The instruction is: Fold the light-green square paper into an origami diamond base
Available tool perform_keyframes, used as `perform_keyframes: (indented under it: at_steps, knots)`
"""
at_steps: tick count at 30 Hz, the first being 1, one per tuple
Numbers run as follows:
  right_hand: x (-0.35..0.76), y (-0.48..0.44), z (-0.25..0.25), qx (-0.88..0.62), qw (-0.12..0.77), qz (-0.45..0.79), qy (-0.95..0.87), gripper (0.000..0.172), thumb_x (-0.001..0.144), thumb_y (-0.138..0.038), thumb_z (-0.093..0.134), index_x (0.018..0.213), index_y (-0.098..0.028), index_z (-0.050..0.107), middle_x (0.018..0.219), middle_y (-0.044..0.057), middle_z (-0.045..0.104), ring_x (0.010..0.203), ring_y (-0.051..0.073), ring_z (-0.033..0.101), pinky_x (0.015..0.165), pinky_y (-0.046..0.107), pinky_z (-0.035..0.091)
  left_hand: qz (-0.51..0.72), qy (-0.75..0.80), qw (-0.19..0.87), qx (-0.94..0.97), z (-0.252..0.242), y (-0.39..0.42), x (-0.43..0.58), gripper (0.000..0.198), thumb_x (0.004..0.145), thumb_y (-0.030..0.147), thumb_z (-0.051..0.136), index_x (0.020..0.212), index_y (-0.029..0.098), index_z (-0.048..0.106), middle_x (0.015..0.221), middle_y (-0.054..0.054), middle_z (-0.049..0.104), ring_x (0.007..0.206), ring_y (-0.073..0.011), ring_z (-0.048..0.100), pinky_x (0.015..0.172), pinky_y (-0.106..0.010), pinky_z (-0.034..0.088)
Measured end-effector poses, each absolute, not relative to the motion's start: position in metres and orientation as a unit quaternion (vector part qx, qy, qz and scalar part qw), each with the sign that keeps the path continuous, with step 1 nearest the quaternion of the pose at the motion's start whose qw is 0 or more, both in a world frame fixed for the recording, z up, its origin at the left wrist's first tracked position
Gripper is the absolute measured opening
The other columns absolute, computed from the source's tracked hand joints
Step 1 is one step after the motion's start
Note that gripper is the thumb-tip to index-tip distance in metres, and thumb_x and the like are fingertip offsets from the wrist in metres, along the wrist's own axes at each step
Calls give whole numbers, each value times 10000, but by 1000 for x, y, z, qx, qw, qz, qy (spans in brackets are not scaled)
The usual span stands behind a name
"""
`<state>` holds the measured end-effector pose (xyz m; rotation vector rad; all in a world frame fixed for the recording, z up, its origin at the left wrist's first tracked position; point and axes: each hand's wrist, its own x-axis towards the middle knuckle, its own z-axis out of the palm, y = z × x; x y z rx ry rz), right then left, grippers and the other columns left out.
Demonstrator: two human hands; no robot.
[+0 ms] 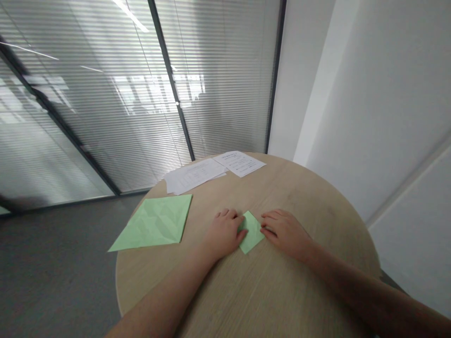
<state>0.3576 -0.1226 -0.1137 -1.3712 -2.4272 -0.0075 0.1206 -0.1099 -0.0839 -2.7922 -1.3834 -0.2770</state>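
A small folded green paper (pixel 252 233) lies on the round wooden table (pixel 282 281), shaped like a diamond. My left hand (pixel 225 231) rests flat on its left edge, thumb pressing the paper. My right hand (pixel 285 231) lies at the paper's right corner, its fingertips curled down onto the edge. Both hands touch the paper and neither lifts it.
A larger creased green sheet (pixel 155 223) lies flat near the table's left edge. White printed papers (pixel 211 171) sit at the far side. Behind the table stand glass walls with blinds and a white wall to the right; grey floor lies to the left.
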Motion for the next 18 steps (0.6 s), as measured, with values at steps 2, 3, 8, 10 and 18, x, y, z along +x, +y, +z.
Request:
perform_keyframes:
  at_steps: [2, 3, 8, 10, 18]
  knots:
    - [358, -122, -116, -485, 181, -1, -856, 206, 992, -289, 591, 1133, -235, 732, 1274, 67, 688, 1188, 240, 596, 1063, 411, 420, -95, -437, 5, -894, -87, -108, 119, 410, 959, 378, 596, 1328, 205, 644, 1307, -139, 627, 1240, -314, 561, 1076, -493, 454]
    - [358, -122, -117, -485, 179, 0, -856, 236, 995, -287, 585, 1181, -244, 723, 1313, 64, 674, 1215, 245, 587, 1077, 421, 418, -95, -435, 3, -895, -88, -107, 118, 444, 962, 384, 591, 1370, 212, 618, 1392, -142, 588, 1314, -321, 520, 1120, -507, 418]
    - [356, -124, -115, -495, 148, -4, -856, 306, 1001, -276, 560, 1279, -280, 688, 1436, 46, 608, 1308, 274, 542, 1107, 470, 416, -69, -448, -11, -891, -92, -102, 115, 521, 966, 422, 567, 1453, 239, 547, 1590, -152, 429, 1493, -353, 354, 1210, -600, 280]
    - [354, -124, -115, -501, 138, -12, -854, 334, 1004, -262, 542, 1310, -297, 673, 1484, 43, 570, 1344, 289, 518, 1108, 493, 414, -65, -443, -11, -894, -92, -103, 114, 524, 959, 420, 567, 1451, 239, 547, 1612, -152, 401, 1511, -357, 329, 1215, -613, 264]
    - [356, -124, -120, -493, 158, -13, -855, 367, 1006, -236, 518, 1324, -313, 684, 1490, 68, 563, 1342, 281, 530, 1116, 491, 408, -80, -360, -32, -929, -89, -100, 112, 495, 937, 277, 539, 1422, 191, 586, 1573, -125, 478, 1477, -305, 405, 1234, -541, 298]
